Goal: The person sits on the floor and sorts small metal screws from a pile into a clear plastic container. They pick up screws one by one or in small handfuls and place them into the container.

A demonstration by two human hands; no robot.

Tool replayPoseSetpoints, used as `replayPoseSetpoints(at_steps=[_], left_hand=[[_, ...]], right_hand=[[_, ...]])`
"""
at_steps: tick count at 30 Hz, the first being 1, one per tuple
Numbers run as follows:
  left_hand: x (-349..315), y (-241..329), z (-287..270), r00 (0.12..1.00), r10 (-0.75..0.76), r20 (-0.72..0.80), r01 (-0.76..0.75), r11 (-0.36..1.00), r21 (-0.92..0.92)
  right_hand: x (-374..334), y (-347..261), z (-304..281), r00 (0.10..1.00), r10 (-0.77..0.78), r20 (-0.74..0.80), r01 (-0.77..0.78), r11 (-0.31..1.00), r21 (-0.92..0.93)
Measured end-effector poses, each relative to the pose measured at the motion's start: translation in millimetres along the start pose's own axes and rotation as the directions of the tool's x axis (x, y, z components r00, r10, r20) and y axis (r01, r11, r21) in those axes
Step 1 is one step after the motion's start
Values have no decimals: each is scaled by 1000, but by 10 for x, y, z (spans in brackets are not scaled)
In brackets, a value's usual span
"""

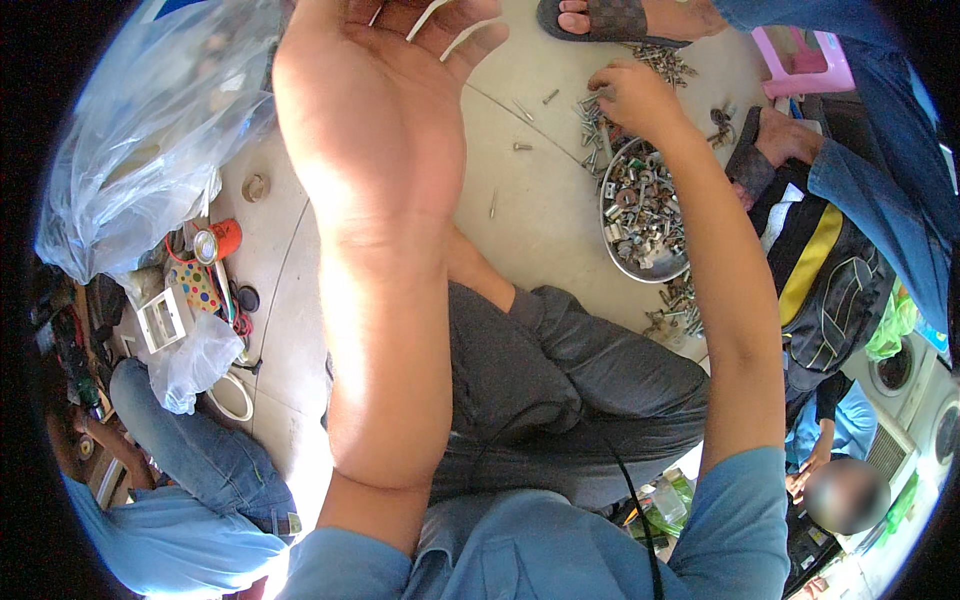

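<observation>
My left hand is raised close to the camera, palm showing and fingers apart, with the fingertips partly cut off by the top edge. I see nothing held in it. My right hand reaches down to a pile of screws on the floor, its fingers curled together; whatever lies between them is too small to make out. Just below that hand stands a round metal bowl full of mixed small metal fittings, partly covered by my right forearm. A few loose screws lie on the tiles to the left.
More screws lie below the bowl, others near a person's sandalled foot. A pink stool and a black-yellow bag stand right. At left are plastic sheeting, an orange can and another seated person.
</observation>
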State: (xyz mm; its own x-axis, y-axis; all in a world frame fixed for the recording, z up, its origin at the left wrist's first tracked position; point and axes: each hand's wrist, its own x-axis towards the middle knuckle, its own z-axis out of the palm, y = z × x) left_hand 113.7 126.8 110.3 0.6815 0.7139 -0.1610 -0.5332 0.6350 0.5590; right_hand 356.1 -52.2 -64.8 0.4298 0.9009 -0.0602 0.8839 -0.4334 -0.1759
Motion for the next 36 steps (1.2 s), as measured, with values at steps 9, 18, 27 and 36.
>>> replayPoseSetpoints(at_steps=[9,18,27,36], left_hand=[[389,-1346,-468,896,-194,-399,360,845,396],[632,-1910,-1116,747,-556,-365,600,800,9],[669,-2053,-1108,733,-537,-418,634,762,131],[597,-2047,-956,798,-510,-320,597,743,303]], right_hand=[[18,10,29,966,54,253,-65,997,32],[71,-33,-398,986,115,124,-157,895,418],[-32,34,-106,916,313,250,-321,947,-10],[-26,-257,-18,889,380,255,-402,915,38]])
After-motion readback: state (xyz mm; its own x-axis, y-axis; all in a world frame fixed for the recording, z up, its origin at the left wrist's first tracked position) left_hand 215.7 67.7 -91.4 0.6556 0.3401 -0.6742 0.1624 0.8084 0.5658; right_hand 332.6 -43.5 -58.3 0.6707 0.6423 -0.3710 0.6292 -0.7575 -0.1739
